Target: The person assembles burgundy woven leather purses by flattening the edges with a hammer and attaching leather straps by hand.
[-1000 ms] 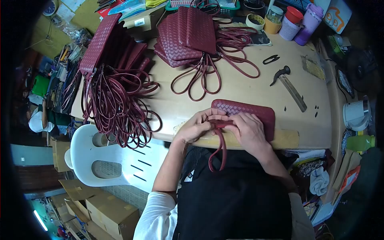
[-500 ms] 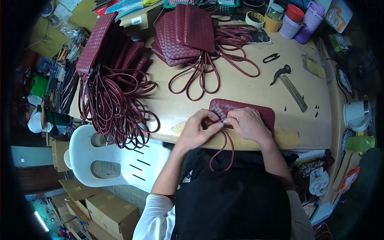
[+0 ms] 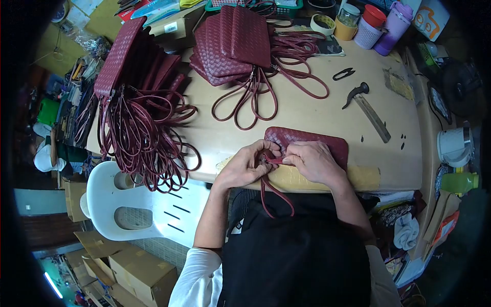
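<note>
A maroon woven pouch [image 3: 331, 145] lies flat near the table's front edge, partly covered by my hands. My left hand [image 3: 248, 166] is closed at the pouch's left end, thumb and fingers pinching a thin maroon wrist strap [image 3: 277, 193]. The strap's loop hangs down over the table edge against the black apron. My right hand [image 3: 313, 161] is closed beside it, pinching a short stretch of the same strap between thumb and forefinger. The fingertips hide the strap's end and any fitting there.
Stacked maroon pouches [image 3: 249, 38] and a bigger pile of pouches with straps [image 3: 146, 128] cover the table's back and left. A hammer [image 3: 371, 112] and thread snips [image 3: 343, 74] lie to the right. Behind stand a tape roll [image 3: 323, 24] and a purple tumbler [image 3: 393, 29]. A white chair [image 3: 135, 202] adjoins the table.
Both hands have shifted slightly left. A short stretch of strap now shows between the fingers, and the hanging loop has swung and narrowed. The whole view has moved a little.
</note>
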`<state>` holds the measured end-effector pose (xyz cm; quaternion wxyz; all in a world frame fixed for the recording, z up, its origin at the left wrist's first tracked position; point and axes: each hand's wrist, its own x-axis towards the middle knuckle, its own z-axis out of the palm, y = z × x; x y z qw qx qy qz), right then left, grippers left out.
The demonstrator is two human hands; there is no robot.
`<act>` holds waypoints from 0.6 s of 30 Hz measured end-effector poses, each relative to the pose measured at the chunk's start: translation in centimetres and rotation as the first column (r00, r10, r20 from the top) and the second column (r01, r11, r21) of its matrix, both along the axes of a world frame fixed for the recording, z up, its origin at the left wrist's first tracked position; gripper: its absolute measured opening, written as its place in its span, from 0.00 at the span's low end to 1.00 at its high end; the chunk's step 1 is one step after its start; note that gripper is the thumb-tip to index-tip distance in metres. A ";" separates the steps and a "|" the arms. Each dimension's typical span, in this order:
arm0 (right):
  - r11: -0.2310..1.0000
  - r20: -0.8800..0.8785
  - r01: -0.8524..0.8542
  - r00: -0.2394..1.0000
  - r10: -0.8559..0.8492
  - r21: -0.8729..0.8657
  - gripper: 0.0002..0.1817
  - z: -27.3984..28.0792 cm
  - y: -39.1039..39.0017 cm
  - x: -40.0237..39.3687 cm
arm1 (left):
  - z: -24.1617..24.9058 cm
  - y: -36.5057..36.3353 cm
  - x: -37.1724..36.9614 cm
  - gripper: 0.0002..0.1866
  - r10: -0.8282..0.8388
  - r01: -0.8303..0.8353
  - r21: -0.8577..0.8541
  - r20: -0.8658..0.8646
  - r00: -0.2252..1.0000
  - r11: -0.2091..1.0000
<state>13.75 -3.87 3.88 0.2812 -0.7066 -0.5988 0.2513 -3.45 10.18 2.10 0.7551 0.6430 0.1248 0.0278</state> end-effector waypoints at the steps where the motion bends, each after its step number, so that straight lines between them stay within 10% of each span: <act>1: 1.000 0.005 -0.003 1.000 0.003 0.009 0.12 0.0 -0.1 0.0 | 0.0 -0.2 0.1 0.19 0.030 -0.028 0.041 -0.031 0.999 0.999; 8: 0.998 0.023 0.050 0.999 -0.049 -0.035 0.13 -0.2 1.1 -0.8 | -0.8 -0.8 0.4 0.20 0.163 -0.138 0.244 -0.085 0.983 0.960; 18: 0.988 -0.117 -0.057 0.992 0.041 -0.140 0.13 0.1 2.4 0.2 | -0.4 0.1 0.7 0.19 0.085 -0.076 0.081 -0.115 0.990 0.994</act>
